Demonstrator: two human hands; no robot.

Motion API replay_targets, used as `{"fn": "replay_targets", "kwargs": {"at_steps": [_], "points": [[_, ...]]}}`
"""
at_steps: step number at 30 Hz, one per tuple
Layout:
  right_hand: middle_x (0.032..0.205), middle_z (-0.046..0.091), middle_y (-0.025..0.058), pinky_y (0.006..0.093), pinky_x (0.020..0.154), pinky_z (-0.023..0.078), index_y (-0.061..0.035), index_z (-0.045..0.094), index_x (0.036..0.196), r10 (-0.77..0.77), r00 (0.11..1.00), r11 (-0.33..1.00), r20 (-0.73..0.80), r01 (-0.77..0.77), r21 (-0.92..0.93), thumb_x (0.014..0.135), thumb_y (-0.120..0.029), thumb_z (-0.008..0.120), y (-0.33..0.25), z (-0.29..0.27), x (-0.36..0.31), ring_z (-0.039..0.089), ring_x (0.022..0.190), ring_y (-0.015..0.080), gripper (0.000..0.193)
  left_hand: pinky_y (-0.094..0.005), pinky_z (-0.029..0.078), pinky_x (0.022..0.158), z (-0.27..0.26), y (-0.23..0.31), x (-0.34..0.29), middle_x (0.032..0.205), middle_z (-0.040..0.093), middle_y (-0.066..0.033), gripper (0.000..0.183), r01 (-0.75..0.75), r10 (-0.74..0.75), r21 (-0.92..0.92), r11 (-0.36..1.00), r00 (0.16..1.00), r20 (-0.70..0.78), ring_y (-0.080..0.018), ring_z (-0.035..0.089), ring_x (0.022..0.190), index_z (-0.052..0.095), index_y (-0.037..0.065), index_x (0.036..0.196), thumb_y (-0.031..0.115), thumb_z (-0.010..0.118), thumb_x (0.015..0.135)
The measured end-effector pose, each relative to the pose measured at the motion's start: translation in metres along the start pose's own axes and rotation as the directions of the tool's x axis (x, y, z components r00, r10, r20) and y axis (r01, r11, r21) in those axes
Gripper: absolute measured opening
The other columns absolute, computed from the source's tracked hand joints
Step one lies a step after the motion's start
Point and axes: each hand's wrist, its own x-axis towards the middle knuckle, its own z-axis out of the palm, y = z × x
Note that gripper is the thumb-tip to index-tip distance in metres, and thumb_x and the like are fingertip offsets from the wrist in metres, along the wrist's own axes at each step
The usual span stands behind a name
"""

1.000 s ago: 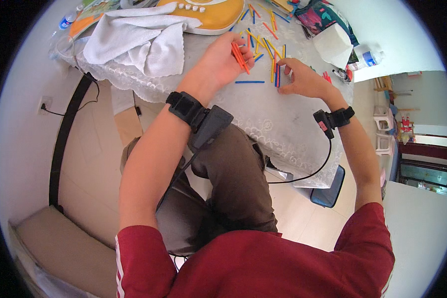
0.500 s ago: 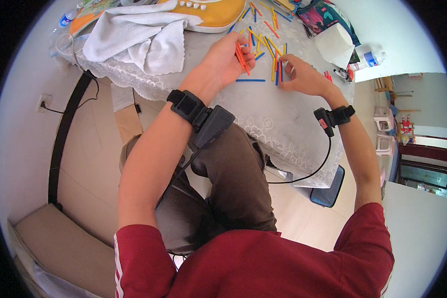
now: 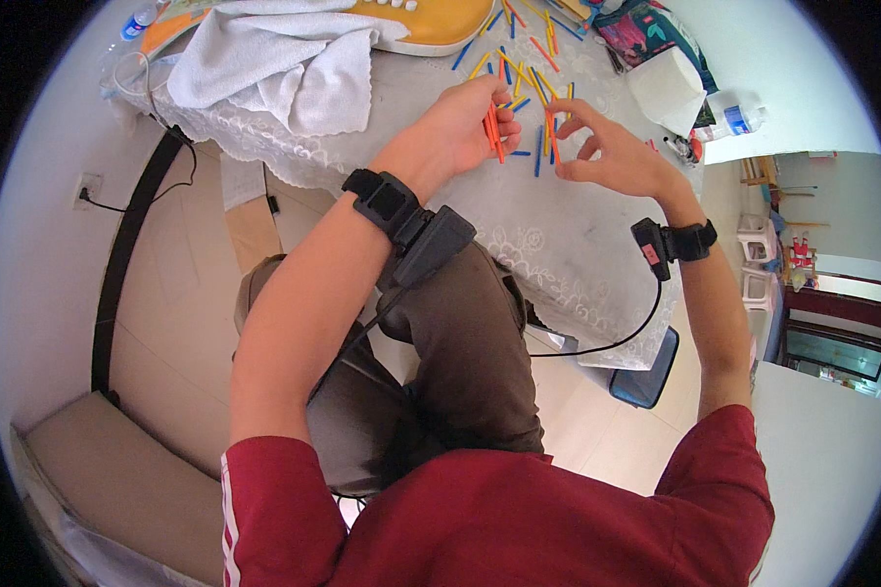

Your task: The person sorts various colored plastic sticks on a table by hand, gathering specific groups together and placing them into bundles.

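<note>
My left hand (image 3: 477, 122) is closed around a small bunch of orange-red sticks (image 3: 494, 135), which point down past its fingers. To its right, my right hand (image 3: 612, 152) has thumb and index finger curved towards each other. Between those two fingertips an orange-red stick (image 3: 555, 137) stands lengthwise, seemingly gripped by its ends. Just beside that stick lie a blue stick (image 3: 537, 155) and a yellow one on the lace-covered table (image 3: 529, 215). More red, yellow and blue sticks are scattered beyond both hands. My left fingers partly hide a blue stick on the cloth.
A white cloth (image 3: 274, 68) lies at the far left, against a yellow cushion-like object (image 3: 440, 24). At the far right are a white paper roll (image 3: 666, 86), a dark patterned bag (image 3: 646, 34) and a plastic bottle (image 3: 739, 119). A cable (image 3: 612, 347) hangs from my right wrist strap.
Both hands have shifted slightly right. An orange-red stick now shows between my right thumb and index finger. My left hand keeps its bunch, now turned more upright.
</note>
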Motion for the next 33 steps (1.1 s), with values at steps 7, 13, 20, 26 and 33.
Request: {"fn": "replay_targets", "kwargs": {"at_steps": [7, 13, 20, 26, 33], "points": [[0.100, 0.056, 0.0091, 0.0291, 0.068, 0.047, -0.0116, 0.040, 0.140, -0.065, 0.990, 0.997, -0.124, 0.071, 0.043, 0.076, -0.035, 0.075, -0.040, -0.005, 0.009, 0.056, 0.072, 0.0175, 0.077, -0.0415, 0.054, 0.075, 0.008, 0.001, -0.011, 0.085, 0.055, -0.0104, 0.036, 0.021, -0.021, 0.045, 0.999, 1.000, -0.001, -0.0249, 0.059, 0.082, 0.055, 0.000, 0.095, 0.035, 0.050, 0.096], [0.101, 0.056, 0.0088, 0.0291, 0.069, 0.047, -0.0081, 0.048, 0.135, -0.070, 0.992, 0.995, -0.101, 0.062, -0.078, 0.076, -0.035, 0.076, -0.013, -0.016, 0.027, 0.056, 0.077, 0.0187, 0.070, -0.0417, 0.053, 0.074, -0.001, 0.006, -0.002, 0.083, 0.054, -0.0099, 0.039, 0.007, -0.008, 0.015, 1.000, 0.999, 0.043, -0.0239, 0.057, 0.076, 0.055, 0.000, 0.097, 0.038, 0.049, 0.097], [0.100, 0.055, 0.0052, 0.0280, 0.073, 0.045, -0.0076, 0.050, 0.134, 0.055, 0.993, 0.985, -0.104, -0.071, -0.156, 0.074, -0.027, 0.077, 0.043, 0.000, 0.038, 0.051, 0.078, 0.0151, 0.068, -0.0386, 0.052, 0.069, -0.006, 0.008, -0.008, 0.076, 0.050, -0.0073, 0.026, 0.045, -0.045, 0.008, 0.999, 0.999, 0.004, -0.0200, 0.052, 0.069, 0.053, -0.001, 0.094, 0.026, 0.052, 0.095], [0.099, 0.055, 0.0070, 0.0291, 0.077, 0.045, -0.0071, 0.052, 0.132, 0.063, 0.995, 0.989, -0.080, -0.073, -0.128, 0.071, -0.026, 0.079, 0.042, 0.000, 0.050, 0.052, 0.084, 0.0173, 0.068, -0.0373, 0.053, 0.067, -0.007, 0.010, -0.008, 0.077, 0.050, -0.0075, 0.013, 0.047, -0.049, 0.043, 0.998, 0.997, 0.058, -0.0190, 0.053, 0.068, 0.053, -0.001, 0.093, 0.010, 0.057, 0.087], [0.095, 0.053, 0.0064, 0.0281, 0.078, 0.044, -0.0037, 0.055, 0.124, 0.080, 0.995, 0.985, -0.059, -0.088, -0.147, 0.070, -0.024, 0.079, 0.041, -0.001, 0.052, 0.052, 0.087, 0.0177, 0.062, -0.0371, 0.053, 0.067, -0.002, 0.011, -0.011, 0.077, 0.051, -0.0077, 0.014, 0.021, -0.024, 0.076, 0.997, 0.999, 0.041, -0.0191, 0.053, 0.068, 0.053, 0.000, 0.092, 0.012, 0.057, 0.087]]}}
